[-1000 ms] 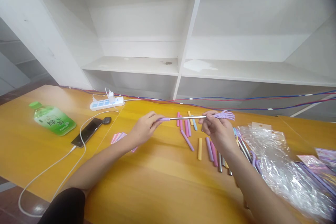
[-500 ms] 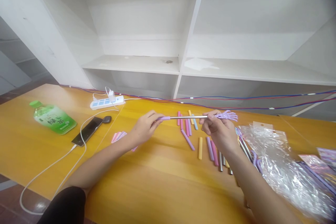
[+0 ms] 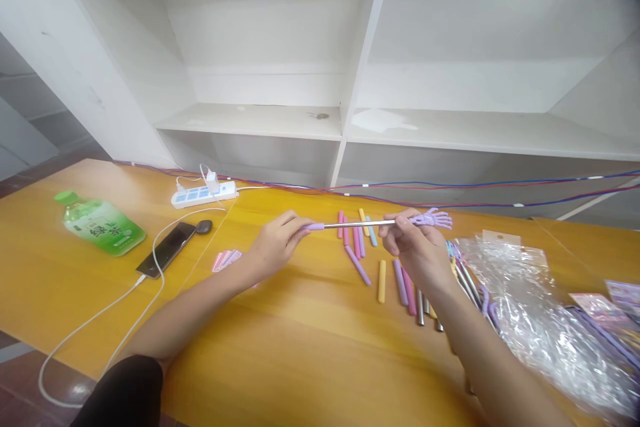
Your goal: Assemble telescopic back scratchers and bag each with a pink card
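Observation:
A back scratcher (image 3: pixel 359 224) with a metal rod is stretched level between both hands above the table. My left hand (image 3: pixel 280 243) pinches its purple handle end. My right hand (image 3: pixel 414 240) grips it close to the purple hand-shaped head (image 3: pixel 434 218), which sticks out to the right. Beneath and between the hands lie several coloured tubes, among them a yellow tube (image 3: pixel 382 281) and a purple tube (image 3: pixel 358 265). Metal rods (image 3: pixel 421 312) and further scratcher parts lie partly hidden under my right forearm.
Clear plastic bags (image 3: pixel 545 320) cover the right side of the table (image 3: pixel 300 360). On the left are a green tea bottle (image 3: pixel 103 223), a phone (image 3: pixel 167 250) with a white cable and a power strip (image 3: pixel 205 194). Pink cards (image 3: pixel 227 259) lie by my left forearm. White shelving (image 3: pixel 250 121) stands behind.
Hardly anything differs. Both hands keep the back scratcher in almost the same place, and the view has shifted very slightly.

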A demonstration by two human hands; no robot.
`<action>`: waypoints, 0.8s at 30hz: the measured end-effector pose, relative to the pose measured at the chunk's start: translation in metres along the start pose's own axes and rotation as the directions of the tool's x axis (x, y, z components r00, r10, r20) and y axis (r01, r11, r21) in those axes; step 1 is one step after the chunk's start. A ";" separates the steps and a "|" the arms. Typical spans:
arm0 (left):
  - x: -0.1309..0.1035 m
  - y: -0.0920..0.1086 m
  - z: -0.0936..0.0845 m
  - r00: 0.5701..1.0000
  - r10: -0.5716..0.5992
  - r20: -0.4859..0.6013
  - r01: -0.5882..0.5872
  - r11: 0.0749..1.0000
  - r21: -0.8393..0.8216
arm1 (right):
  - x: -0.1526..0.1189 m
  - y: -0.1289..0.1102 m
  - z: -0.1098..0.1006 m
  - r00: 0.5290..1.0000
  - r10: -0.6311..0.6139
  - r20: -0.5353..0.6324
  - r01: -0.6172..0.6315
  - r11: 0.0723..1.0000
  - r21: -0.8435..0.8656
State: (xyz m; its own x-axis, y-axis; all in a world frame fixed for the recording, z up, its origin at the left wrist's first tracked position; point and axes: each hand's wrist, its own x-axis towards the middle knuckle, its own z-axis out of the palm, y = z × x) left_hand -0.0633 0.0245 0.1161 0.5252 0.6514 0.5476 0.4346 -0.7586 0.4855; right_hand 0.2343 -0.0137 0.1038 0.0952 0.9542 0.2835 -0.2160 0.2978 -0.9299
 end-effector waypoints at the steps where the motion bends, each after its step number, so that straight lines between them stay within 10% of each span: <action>1: 0.000 0.000 0.000 1.000 0.001 -0.004 -0.001 1.000 0.003 | 0.000 0.001 0.000 1.000 -0.007 0.005 0.007 1.000 0.000; 24: -0.004 0.013 -0.001 0.998 0.024 -0.060 -0.024 1.000 -0.002 | -0.006 -0.005 0.003 0.995 -0.087 0.044 0.089 0.995 -0.038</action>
State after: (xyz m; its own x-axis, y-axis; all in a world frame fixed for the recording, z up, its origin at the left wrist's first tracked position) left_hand -0.0604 0.0122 0.1212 0.4906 0.6327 0.5991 0.4206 -0.7741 0.4731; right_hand 0.2322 -0.0208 0.1075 0.0705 0.9250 0.3733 -0.1696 0.3799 -0.9093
